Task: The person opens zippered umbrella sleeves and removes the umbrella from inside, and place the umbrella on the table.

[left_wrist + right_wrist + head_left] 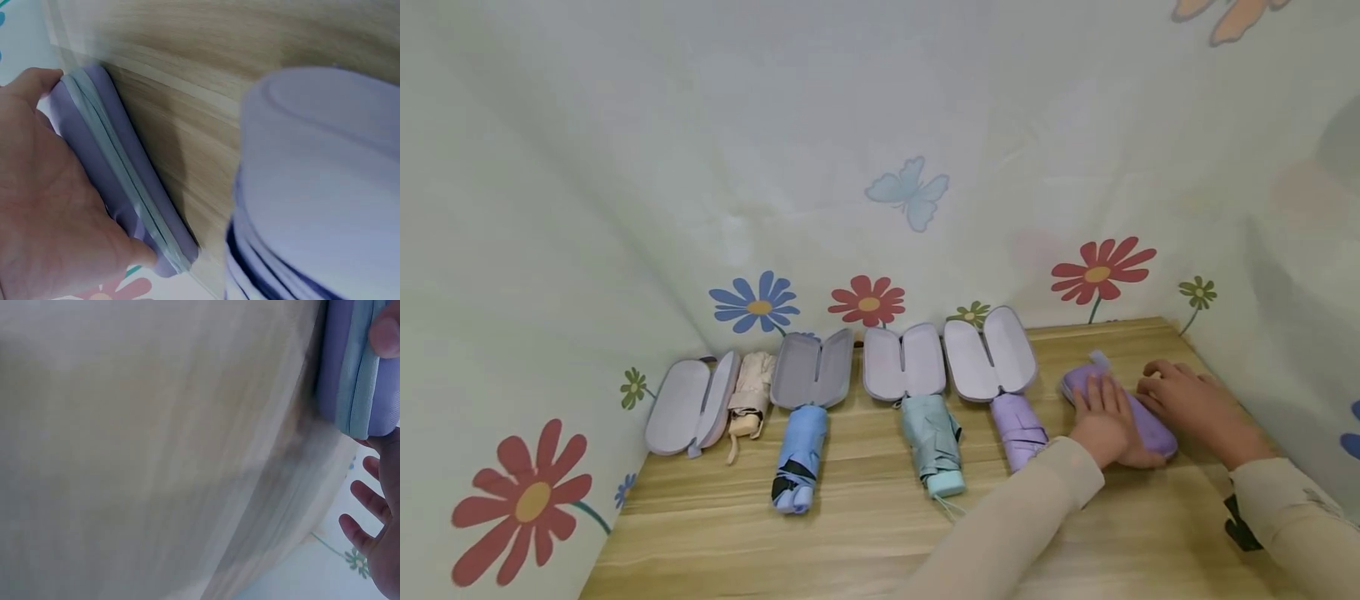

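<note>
A purple zip case [1150,429] lies closed near the right edge of the table. My left hand [1105,421] holds it from above, fingers across the lid. In the left wrist view, the left thumb [140,253] lies by one end and the fingertips by the other, with the pale zip [122,162] running along the side. My right hand [1198,408] is at the case's right side. Its fingers [369,500] are spread apart beside the case's end in the right wrist view. A folded purple umbrella [1018,429] lies left of the left hand.
Opened cases stand along the back: a pale one [677,408], a grey one [793,375], and two light ones [921,358] [1007,346]. Near them lie folded umbrellas: beige [752,383], blue [805,433] and green [931,425]. A patterned curtain [820,167] borders the table.
</note>
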Motion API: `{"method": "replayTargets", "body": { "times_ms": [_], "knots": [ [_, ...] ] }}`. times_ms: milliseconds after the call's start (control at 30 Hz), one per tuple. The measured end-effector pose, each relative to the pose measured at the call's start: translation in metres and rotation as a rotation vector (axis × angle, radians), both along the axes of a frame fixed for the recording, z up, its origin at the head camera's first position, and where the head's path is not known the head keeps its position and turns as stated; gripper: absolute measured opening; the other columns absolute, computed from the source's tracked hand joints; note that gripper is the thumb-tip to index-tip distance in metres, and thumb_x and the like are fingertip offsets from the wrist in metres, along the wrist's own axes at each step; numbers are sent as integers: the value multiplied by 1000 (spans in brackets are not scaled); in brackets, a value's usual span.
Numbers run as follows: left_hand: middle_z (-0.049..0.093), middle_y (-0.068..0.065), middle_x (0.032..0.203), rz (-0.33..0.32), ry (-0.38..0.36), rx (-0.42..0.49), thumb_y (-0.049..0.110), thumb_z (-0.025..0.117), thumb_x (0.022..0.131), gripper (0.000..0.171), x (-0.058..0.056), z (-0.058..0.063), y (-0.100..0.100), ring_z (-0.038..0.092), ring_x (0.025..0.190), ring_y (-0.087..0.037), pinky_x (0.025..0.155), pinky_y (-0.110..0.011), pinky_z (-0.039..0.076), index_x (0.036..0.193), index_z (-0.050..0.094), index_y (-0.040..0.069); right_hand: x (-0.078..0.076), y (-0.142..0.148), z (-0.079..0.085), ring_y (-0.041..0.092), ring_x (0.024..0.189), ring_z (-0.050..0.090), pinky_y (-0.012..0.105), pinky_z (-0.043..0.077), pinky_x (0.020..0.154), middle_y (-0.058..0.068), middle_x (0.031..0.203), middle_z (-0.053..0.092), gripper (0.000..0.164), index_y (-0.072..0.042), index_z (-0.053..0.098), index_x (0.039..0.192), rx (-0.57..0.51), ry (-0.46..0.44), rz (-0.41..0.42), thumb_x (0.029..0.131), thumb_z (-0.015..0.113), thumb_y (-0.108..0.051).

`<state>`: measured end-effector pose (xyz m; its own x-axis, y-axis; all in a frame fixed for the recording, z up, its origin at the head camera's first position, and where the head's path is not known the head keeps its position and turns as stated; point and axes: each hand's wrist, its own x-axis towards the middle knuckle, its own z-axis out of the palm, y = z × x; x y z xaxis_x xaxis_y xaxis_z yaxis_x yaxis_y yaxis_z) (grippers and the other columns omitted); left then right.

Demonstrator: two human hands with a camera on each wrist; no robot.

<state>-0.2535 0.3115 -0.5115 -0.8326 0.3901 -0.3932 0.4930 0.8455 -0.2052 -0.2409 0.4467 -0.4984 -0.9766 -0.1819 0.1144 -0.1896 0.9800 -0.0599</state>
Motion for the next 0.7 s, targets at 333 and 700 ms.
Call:
{"method": "replayTargets", "body": {
  "times_ms": [333, 700],
  "knots": [
    [-24, 10, 166, -41, -38, -59, 99, 34, 72, 120, -16, -16, 5, -20, 152, -11, 123, -41, 6, 158, -19, 35, -18, 1, -1, 50, 101, 57, 72, 46, 76, 23, 116, 59, 11, -11, 77, 96, 17, 2, 37, 96, 67, -17],
    [-23, 9, 166, -50, -23, -39, 99, 34, 73, 119, -15, -16, 4, -19, 153, -12, 123, -42, 8, 159, -19, 35, -15, 0, -3, 48, 99, 59, 67, 49, 77, 25, 110, 62, 14, -3, 77, 98, -35, -18, 7, 96, 67, -13]
  ]
}}
